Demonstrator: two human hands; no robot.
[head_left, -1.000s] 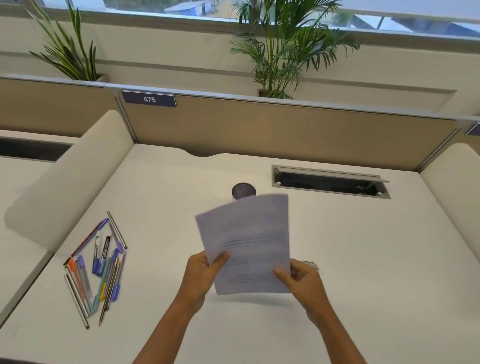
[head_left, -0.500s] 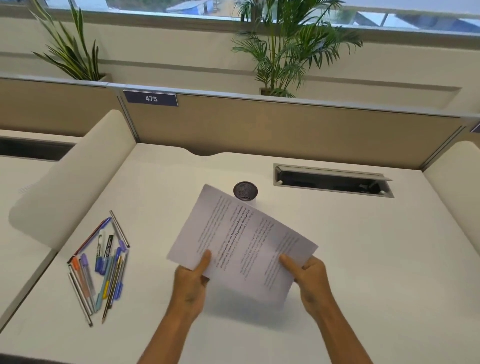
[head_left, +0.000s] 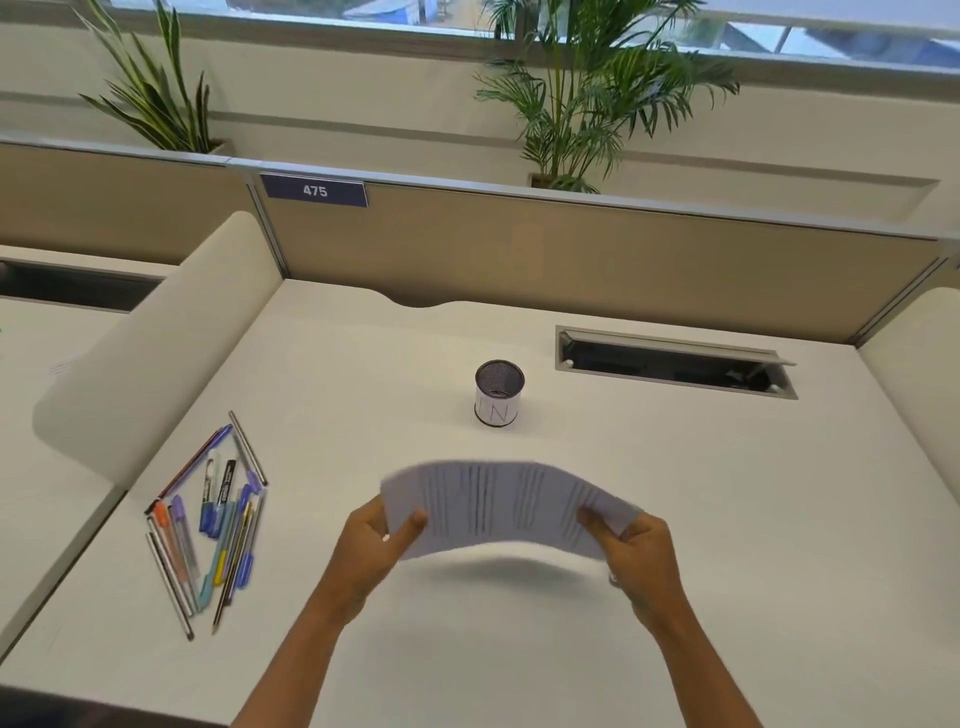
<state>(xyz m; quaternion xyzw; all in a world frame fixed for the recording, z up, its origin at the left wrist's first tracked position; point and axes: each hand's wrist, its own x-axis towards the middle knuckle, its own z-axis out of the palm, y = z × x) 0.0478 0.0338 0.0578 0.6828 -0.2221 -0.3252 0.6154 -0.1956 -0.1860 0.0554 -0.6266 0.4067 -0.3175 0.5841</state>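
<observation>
A printed sheet of paper (head_left: 506, 506) hangs above the white desk (head_left: 727, 519), turned sideways and bowed upward in the middle, blurred by motion. My left hand (head_left: 374, 540) pinches its left end with the thumb on top. At the right end, my right hand (head_left: 636, 545) pinches it the same way. Beyond the paper a mesh pen cup (head_left: 499, 393) with a white label stands upright and apart from it.
Several pens, markers and pencils (head_left: 213, 514) lie in a loose pile at the desk's left. An open cable tray (head_left: 672, 362) is sunk into the desk at the back right. Padded dividers (head_left: 156, 343) flank the desk, with a partition and plants behind.
The sheet has turned from upright, through a slant, to lying sideways and lower over the desk. Both hands moved apart to its ends. The pen cup, hidden before, is now fully visible.
</observation>
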